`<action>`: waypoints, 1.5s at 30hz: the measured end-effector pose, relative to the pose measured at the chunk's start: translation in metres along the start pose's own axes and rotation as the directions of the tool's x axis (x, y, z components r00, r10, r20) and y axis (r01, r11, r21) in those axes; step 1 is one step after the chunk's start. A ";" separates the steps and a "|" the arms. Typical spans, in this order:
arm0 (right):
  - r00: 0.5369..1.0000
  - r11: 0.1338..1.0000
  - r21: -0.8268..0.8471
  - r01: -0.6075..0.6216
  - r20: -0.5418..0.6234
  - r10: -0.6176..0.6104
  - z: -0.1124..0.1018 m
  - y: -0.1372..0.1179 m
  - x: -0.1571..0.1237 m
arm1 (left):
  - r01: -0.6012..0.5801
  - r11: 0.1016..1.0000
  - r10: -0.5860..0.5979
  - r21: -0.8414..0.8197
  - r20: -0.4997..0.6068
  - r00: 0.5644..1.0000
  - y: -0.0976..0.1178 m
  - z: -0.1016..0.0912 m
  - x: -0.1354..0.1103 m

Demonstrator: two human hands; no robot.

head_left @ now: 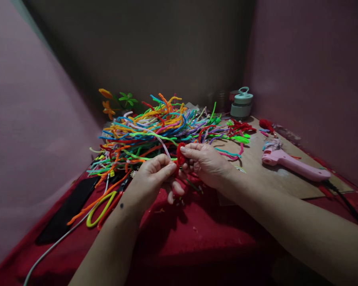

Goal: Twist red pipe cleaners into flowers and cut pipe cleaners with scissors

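Note:
Both my hands meet over the near edge of a heap of coloured pipe cleaners. A bent red pipe cleaner is held between them, formed into a small loop. My left hand pinches its lower left side with thumb and forefinger, the other fingers loosely curled. My right hand grips the upper right side between thumb and fingertips. Fingers cover part of the red piece, so its full shape is hidden. Just behind the left hand a pale lilac pipe cleaner sticks out of the heap.
A pink hot glue gun lies on a brown board at right. Behind it stands a pale green lidded container. On the left are yellow-handled scissors, a dark phone-like slab and a white cable. Red cloth covers the table.

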State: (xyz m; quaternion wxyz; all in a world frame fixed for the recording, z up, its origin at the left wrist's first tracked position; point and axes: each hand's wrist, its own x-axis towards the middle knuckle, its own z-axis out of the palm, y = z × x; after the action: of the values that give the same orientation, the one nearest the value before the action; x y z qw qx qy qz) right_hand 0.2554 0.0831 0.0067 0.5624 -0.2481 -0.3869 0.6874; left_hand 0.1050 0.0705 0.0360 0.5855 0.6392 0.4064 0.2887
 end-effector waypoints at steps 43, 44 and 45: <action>0.995 0.936 -0.352 -0.031 0.078 0.062 0.007 0.002 -0.011 | -0.001 0.986 -0.029 -0.169 -0.173 0.985 -0.007 -0.016 0.005; 0.995 0.929 -0.369 -0.024 0.078 0.057 0.006 0.002 -0.011 | -0.003 0.986 -0.025 -0.165 -0.164 0.986 -0.007 -0.017 0.005; 0.996 0.922 -0.388 -0.019 0.077 0.053 0.006 0.002 -0.011 | -0.003 0.987 -0.022 -0.161 -0.151 0.988 -0.008 -0.017 0.005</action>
State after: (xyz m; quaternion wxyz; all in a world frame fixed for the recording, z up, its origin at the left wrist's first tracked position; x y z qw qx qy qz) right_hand 0.2524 0.0710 0.0075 0.4725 -0.3312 -0.5340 0.6179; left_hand 0.0914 0.0833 0.0302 0.6038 0.5640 0.4283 0.3659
